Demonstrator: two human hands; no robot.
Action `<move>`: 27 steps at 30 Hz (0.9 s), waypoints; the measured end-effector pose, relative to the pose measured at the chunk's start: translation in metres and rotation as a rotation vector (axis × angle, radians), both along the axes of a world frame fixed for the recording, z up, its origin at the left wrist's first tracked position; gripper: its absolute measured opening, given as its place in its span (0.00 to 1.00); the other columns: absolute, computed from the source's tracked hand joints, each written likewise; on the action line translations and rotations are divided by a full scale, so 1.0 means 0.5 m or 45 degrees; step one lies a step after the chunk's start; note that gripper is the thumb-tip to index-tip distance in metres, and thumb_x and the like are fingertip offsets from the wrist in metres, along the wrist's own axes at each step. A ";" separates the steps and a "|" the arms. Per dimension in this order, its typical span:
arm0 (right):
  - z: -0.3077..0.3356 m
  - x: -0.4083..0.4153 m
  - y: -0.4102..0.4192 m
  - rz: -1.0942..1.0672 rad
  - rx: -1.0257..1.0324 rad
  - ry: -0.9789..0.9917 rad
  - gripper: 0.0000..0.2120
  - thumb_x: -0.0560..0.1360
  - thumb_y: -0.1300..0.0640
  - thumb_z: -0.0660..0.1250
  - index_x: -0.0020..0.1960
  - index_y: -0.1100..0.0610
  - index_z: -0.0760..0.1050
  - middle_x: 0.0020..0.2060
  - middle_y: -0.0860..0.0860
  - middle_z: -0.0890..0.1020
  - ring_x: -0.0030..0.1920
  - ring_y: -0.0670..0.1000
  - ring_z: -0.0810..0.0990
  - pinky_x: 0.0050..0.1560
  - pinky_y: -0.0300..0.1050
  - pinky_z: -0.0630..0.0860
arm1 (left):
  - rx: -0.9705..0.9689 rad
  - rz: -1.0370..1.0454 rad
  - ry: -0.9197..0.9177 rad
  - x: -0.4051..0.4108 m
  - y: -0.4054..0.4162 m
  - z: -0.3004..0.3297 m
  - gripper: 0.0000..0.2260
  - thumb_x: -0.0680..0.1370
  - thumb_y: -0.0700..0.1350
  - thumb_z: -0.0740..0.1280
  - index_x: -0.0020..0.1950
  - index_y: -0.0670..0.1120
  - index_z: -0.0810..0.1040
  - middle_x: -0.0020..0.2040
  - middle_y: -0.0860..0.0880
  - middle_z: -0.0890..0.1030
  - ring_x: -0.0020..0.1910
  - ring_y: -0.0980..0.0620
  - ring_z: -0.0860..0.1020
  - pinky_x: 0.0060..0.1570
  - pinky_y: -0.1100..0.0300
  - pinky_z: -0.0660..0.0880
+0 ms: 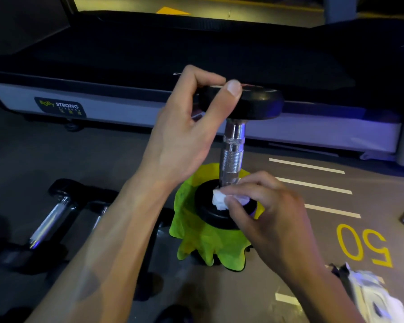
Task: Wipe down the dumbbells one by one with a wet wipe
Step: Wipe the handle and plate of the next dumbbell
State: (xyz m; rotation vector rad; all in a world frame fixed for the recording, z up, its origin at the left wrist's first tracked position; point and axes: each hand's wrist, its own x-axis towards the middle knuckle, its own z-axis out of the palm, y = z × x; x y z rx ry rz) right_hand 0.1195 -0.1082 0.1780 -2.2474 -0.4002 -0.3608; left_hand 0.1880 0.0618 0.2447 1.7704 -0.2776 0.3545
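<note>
Left hand [187, 134] steadies upright dumbbell [236, 145] — right hand [266, 213] presses wipe [222, 199]

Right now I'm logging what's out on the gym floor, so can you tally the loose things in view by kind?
Dumbbells: 3, one upright on the cloth, two lying at left
Green cloth: 1
Wet wipe in the right hand: 1
Wipe packet: 1
Total: 6
A flat object at the right edge is too cropped to name.
</note>
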 end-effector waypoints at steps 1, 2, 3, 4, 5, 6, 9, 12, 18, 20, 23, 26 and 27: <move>0.011 -0.001 0.003 0.002 -0.016 0.065 0.09 0.73 0.55 0.77 0.48 0.41 0.86 0.46 0.38 0.81 0.46 0.39 0.82 0.45 0.30 0.73 | 0.016 0.018 0.007 -0.003 0.001 0.001 0.12 0.81 0.59 0.66 0.55 0.51 0.76 0.44 0.62 0.78 0.45 0.61 0.76 0.51 0.58 0.72; 0.017 0.002 0.007 -0.007 -0.041 0.114 0.09 0.71 0.54 0.78 0.46 0.40 0.85 0.46 0.38 0.82 0.46 0.39 0.81 0.45 0.30 0.73 | 0.033 0.039 0.019 -0.005 0.002 0.003 0.14 0.80 0.61 0.66 0.55 0.51 0.76 0.44 0.62 0.79 0.46 0.60 0.77 0.51 0.56 0.74; 0.019 0.005 0.011 -0.025 -0.073 0.139 0.08 0.70 0.53 0.78 0.44 0.40 0.85 0.44 0.38 0.82 0.45 0.39 0.81 0.44 0.31 0.73 | 0.057 0.062 0.031 -0.007 0.002 0.004 0.17 0.78 0.63 0.67 0.56 0.51 0.76 0.45 0.61 0.80 0.47 0.59 0.78 0.53 0.53 0.76; 0.019 0.008 0.016 -0.053 -0.103 0.137 0.06 0.70 0.52 0.78 0.42 0.41 0.84 0.43 0.38 0.81 0.44 0.39 0.81 0.43 0.32 0.73 | 0.088 0.085 0.041 -0.010 -0.002 0.006 0.20 0.76 0.65 0.69 0.57 0.51 0.76 0.47 0.60 0.81 0.49 0.58 0.80 0.55 0.52 0.77; 0.015 0.011 0.020 -0.076 -0.117 0.116 0.05 0.70 0.52 0.78 0.41 0.42 0.84 0.41 0.39 0.81 0.43 0.40 0.81 0.42 0.33 0.73 | 0.115 0.112 0.043 -0.012 -0.006 0.009 0.23 0.74 0.67 0.71 0.58 0.51 0.75 0.48 0.59 0.82 0.51 0.57 0.81 0.56 0.51 0.78; 0.009 0.012 0.023 -0.087 -0.096 0.097 0.05 0.70 0.53 0.79 0.40 0.44 0.84 0.41 0.40 0.81 0.42 0.41 0.81 0.43 0.35 0.75 | 0.123 0.131 0.037 -0.014 -0.009 0.011 0.25 0.72 0.68 0.72 0.58 0.51 0.75 0.49 0.58 0.83 0.51 0.57 0.82 0.56 0.50 0.79; -0.006 0.026 0.003 0.028 0.196 0.212 0.05 0.71 0.55 0.80 0.42 0.48 0.85 0.42 0.44 0.83 0.45 0.47 0.85 0.50 0.47 0.82 | 0.044 0.115 0.028 -0.013 -0.009 0.015 0.27 0.69 0.66 0.76 0.57 0.48 0.77 0.51 0.55 0.84 0.52 0.53 0.83 0.56 0.45 0.79; -0.010 0.054 -0.031 0.221 0.425 0.381 0.05 0.70 0.57 0.79 0.45 0.55 0.86 0.44 0.50 0.84 0.47 0.52 0.86 0.54 0.55 0.83 | -0.033 0.067 0.045 -0.011 -0.002 0.013 0.27 0.68 0.64 0.77 0.57 0.46 0.77 0.55 0.52 0.85 0.56 0.50 0.83 0.60 0.42 0.78; -0.030 0.039 -0.035 0.107 0.414 0.339 0.06 0.72 0.60 0.78 0.44 0.53 0.82 0.42 0.50 0.86 0.48 0.50 0.85 0.55 0.46 0.79 | -0.080 0.065 0.051 -0.008 -0.005 0.009 0.27 0.69 0.63 0.77 0.59 0.46 0.77 0.57 0.49 0.85 0.57 0.48 0.83 0.61 0.40 0.78; -0.021 0.017 -0.032 0.077 0.332 0.293 0.06 0.71 0.58 0.79 0.41 0.51 0.83 0.41 0.47 0.85 0.47 0.48 0.84 0.52 0.41 0.77 | -0.094 0.067 0.038 -0.009 -0.008 0.009 0.27 0.69 0.62 0.77 0.59 0.45 0.77 0.57 0.48 0.85 0.57 0.47 0.83 0.61 0.39 0.78; -0.012 0.020 -0.019 0.043 0.182 0.212 0.07 0.71 0.57 0.80 0.40 0.49 0.82 0.39 0.45 0.84 0.46 0.46 0.83 0.48 0.35 0.76 | -0.113 0.073 0.032 -0.009 -0.013 0.006 0.27 0.70 0.61 0.77 0.59 0.45 0.77 0.57 0.47 0.85 0.57 0.47 0.83 0.61 0.41 0.78; -0.021 0.038 -0.016 0.020 0.409 0.268 0.08 0.71 0.61 0.79 0.41 0.50 0.83 0.41 0.46 0.86 0.45 0.47 0.86 0.50 0.36 0.79 | -0.156 0.051 0.032 -0.006 -0.012 -0.001 0.23 0.70 0.59 0.77 0.57 0.49 0.77 0.59 0.47 0.84 0.58 0.49 0.82 0.63 0.43 0.78; -0.027 0.040 -0.015 0.016 0.483 0.285 0.09 0.71 0.62 0.78 0.42 0.50 0.83 0.42 0.46 0.87 0.46 0.47 0.86 0.52 0.37 0.79 | -0.167 0.035 0.033 -0.005 -0.009 -0.002 0.21 0.70 0.59 0.76 0.56 0.50 0.77 0.59 0.47 0.84 0.57 0.51 0.82 0.64 0.43 0.78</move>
